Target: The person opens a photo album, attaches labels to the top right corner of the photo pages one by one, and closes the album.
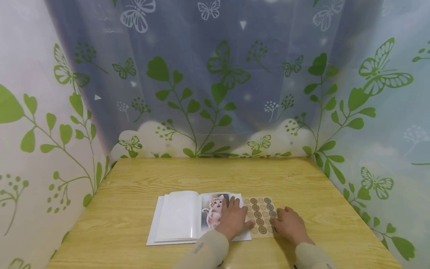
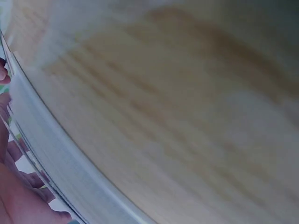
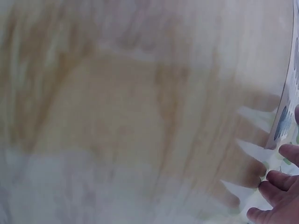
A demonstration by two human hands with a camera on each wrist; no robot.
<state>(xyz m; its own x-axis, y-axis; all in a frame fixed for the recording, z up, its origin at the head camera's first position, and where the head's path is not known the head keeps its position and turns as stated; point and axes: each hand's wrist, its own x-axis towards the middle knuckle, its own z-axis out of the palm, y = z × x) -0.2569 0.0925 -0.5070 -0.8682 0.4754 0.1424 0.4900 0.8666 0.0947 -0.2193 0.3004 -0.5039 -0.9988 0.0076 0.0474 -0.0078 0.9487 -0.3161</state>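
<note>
Head view — left grip (image 1: 233,219) spread over glossy-leaved book (image 1: 178,216), right grip (image 1: 291,225) at circle-printed sheet (image 1: 258,214) — pinch unclear

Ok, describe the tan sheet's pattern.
The tan sheet has dark and pale circles, clearest in the head view.

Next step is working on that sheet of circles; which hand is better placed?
Right, I'd judge: the right hand is at the right edge of the sheet of circles, while the left hand is spread on the open book.

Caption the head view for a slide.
Left hand on an open book, partly over its kitten picture; right hand at the edge of a sheet of circles.
</note>
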